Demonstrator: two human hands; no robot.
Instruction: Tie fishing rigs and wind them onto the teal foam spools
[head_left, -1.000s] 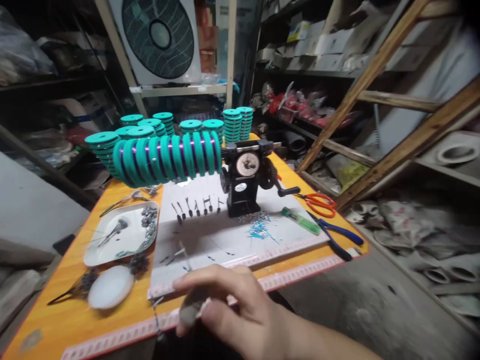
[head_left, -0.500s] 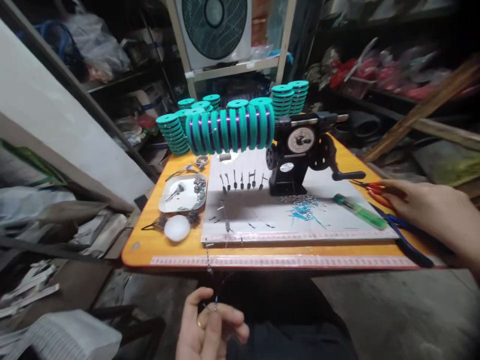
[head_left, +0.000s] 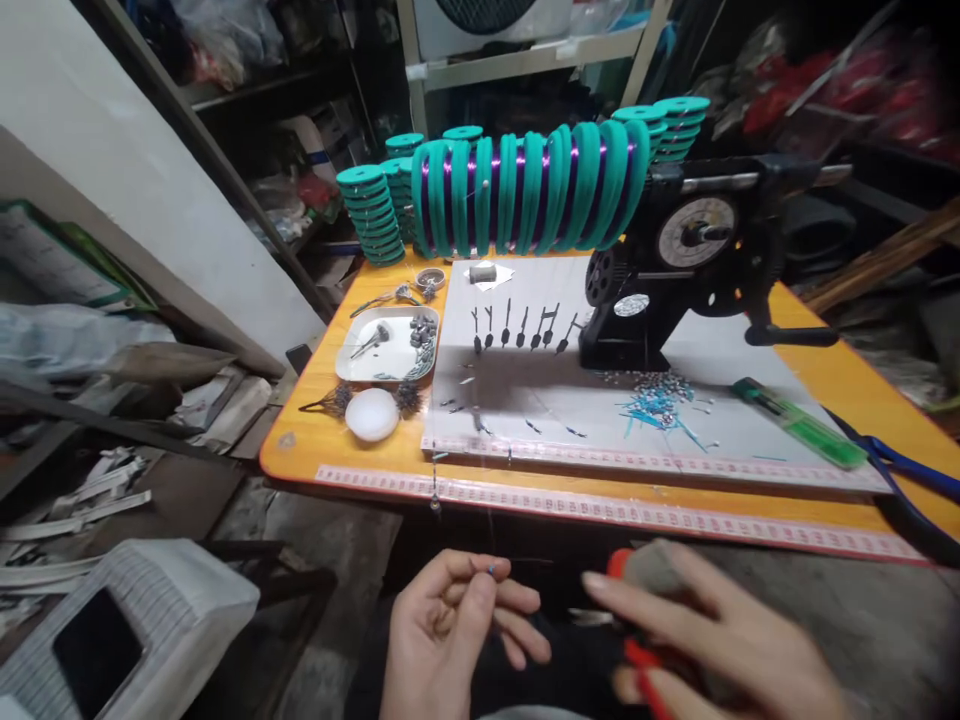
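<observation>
Low in the middle, my left hand (head_left: 465, 625) pinches a tiny blue piece (head_left: 491, 570) on a thin line between thumb and forefinger. To its right, my right hand (head_left: 720, 630), blurred by motion, is wrapped round red-handled pliers (head_left: 637, 655), whose metal tips point left toward my left hand without touching it. Above both hands, a row of teal spools (head_left: 525, 190) wound with purple thread is mounted on a black hand-cranked machine (head_left: 637, 320). Small dark pieces (head_left: 521, 335) lie in a row on the white board (head_left: 525, 385).
A white tray (head_left: 352, 345) of small metal parts and a round white lid (head_left: 372, 414) sit at the table's left. Blue and silver bits (head_left: 656, 405), a green box (head_left: 802, 425) and blue-handled pliers (head_left: 915, 470) lie at the right. A measuring tape (head_left: 600, 510) runs along the front edge.
My right hand has moved from the table's right side to beside my left hand, bringing the red-handled pliers. My left hand appears slightly higher and further right as the view has shifted.
</observation>
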